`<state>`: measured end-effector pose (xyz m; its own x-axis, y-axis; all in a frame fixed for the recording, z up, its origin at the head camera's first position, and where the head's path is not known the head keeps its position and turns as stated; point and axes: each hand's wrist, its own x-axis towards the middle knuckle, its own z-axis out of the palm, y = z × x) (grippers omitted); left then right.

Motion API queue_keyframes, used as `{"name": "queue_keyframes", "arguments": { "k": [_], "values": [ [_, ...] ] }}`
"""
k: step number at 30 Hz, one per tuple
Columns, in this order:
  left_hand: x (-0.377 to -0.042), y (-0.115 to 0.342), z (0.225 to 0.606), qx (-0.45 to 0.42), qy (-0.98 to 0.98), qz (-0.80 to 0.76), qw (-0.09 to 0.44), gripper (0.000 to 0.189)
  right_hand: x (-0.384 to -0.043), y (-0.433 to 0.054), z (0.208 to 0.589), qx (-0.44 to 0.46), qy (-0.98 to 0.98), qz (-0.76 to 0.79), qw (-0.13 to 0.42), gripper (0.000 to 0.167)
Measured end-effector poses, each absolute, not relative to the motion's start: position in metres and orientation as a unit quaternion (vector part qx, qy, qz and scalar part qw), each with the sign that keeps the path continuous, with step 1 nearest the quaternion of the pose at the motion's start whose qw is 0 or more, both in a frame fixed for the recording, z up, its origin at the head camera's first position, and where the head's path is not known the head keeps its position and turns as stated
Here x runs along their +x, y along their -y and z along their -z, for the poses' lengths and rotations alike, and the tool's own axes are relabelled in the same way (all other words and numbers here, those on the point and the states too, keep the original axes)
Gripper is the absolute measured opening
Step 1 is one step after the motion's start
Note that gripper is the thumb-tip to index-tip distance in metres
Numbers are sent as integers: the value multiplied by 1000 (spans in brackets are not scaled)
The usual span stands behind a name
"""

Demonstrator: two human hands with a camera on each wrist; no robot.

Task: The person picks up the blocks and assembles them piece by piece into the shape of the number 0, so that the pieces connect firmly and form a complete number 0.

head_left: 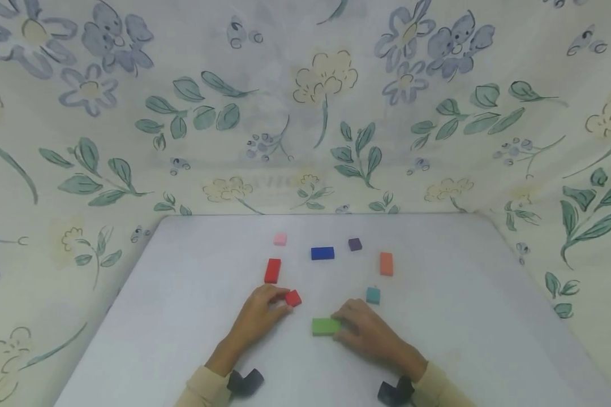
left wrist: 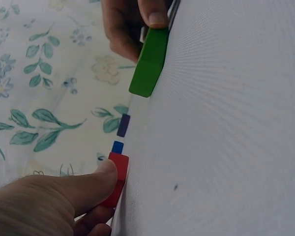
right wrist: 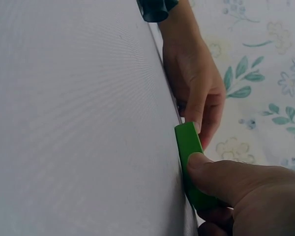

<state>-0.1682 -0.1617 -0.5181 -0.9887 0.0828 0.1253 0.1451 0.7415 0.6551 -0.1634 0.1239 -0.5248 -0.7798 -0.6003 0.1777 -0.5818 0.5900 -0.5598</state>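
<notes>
Red cube (head_left: 294, 298) lies in left hand (head_left: 261, 312), green block (head_left: 324, 327) in right (head_left: 370, 332).

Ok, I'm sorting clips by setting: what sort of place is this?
Probably a makeshift tabletop activity spot, though the room beyond is hidden: a white table, floral cloth behind it and at both sides, and small coloured blocks.

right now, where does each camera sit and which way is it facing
Head: worn on the head, facing forward and down over the white table to the floral cloth; left hand, right hand and sleeves show.
Left wrist: on that wrist, facing past the red cube toward the green block; both hands show.
Right wrist: on that wrist, facing along the green block toward the left hand; both hands show.
Both wrist views share the green block, both hands and the floral cloth.
</notes>
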Motion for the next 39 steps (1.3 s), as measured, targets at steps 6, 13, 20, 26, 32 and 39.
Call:
{"name": "queue_keyframes", "arguments": {
  "k": [6,13,20,26,32,39],
  "values": [
    [-168,161,517,-65,932,353,48,37,-162,-124,523,-322,-894,311,33,34],
    [-169,160,517,-67,930,358,45,36,-161,-126,521,-317,-895,311,45,34],
    [-169,160,517,-79,926,365,49,35,-159,-128,520,-340,-885,316,32,32],
    [-161,158,515,-94,916,388,37,31,-158,-127,523,-359,-882,303,24,31],
    [-158,154,513,-129,917,377,10,30,-161,-126,524,-369,-891,264,2,31],
    [-155,152,514,-145,922,359,-9,28,-161,-126,524,-357,-899,252,11,31]
  ]
}}
